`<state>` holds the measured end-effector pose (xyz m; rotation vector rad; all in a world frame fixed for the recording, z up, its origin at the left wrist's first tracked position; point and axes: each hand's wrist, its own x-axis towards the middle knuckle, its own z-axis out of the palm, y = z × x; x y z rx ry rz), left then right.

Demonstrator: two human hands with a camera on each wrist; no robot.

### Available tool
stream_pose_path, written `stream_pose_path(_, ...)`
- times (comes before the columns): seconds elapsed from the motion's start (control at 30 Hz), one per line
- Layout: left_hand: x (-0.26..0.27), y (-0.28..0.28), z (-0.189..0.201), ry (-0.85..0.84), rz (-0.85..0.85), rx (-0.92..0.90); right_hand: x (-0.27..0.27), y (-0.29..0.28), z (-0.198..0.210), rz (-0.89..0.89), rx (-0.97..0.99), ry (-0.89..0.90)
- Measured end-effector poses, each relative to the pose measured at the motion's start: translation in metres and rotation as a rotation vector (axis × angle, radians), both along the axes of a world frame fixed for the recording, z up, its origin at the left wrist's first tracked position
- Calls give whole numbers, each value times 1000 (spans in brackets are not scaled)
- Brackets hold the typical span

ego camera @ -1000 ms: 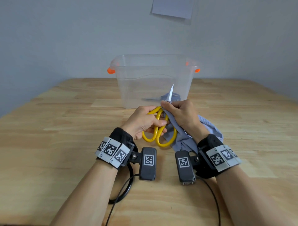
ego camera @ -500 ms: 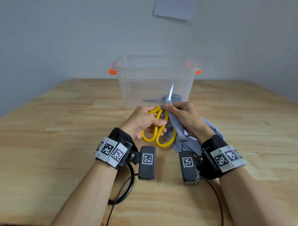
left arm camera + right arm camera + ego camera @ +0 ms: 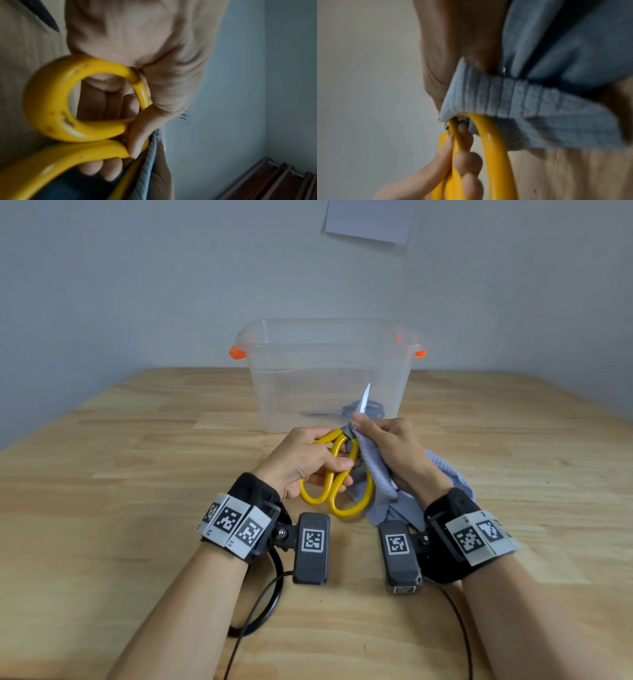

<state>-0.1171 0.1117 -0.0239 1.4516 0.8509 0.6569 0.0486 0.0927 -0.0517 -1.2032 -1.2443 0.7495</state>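
Yellow-handled scissors [image 3: 334, 474] stand upright over the table, their steel blade tip [image 3: 365, 397] pointing up. My left hand [image 3: 301, 460] grips the yellow handle loops [image 3: 56, 108], thumb across the front. My right hand [image 3: 390, 450] holds a grey-blue cloth [image 3: 380, 484] folded around the lower blade, near the pivot. In the right wrist view the ribbed cloth [image 3: 513, 97] wraps over the top of the yellow handles [image 3: 489, 142]. The rest of the cloth hangs down to the table behind my right wrist.
A clear plastic bin [image 3: 329, 371] with orange latches stands just beyond my hands; a dark-handled tool [image 3: 346, 411] lies inside it. The wooden table [image 3: 137, 474] spreads wide on both sides. A black cable [image 3: 260, 607] loops under my left forearm.
My right hand with the cloth has slid slightly down the blade toward the handles. The left hand and the scissors have stayed almost still.
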Motion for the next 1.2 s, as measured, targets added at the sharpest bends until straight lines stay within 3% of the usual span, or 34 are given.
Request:
stream_pose_path(0.17,-1,1,0,-3,-3,-1,-1,-3,3,65,-43,121)
stream_pose_path(0.37,0,-1,0,15,-12,15,-6,1,0,-112,76,1)
stream_pose_path(0.87,-3,1,3,47,-11,31,-5,-1,4,-101,76,24)
stream_pose_path(1.2,-6,4,4,24,15,-9,0,-3,4,174,-114,166)
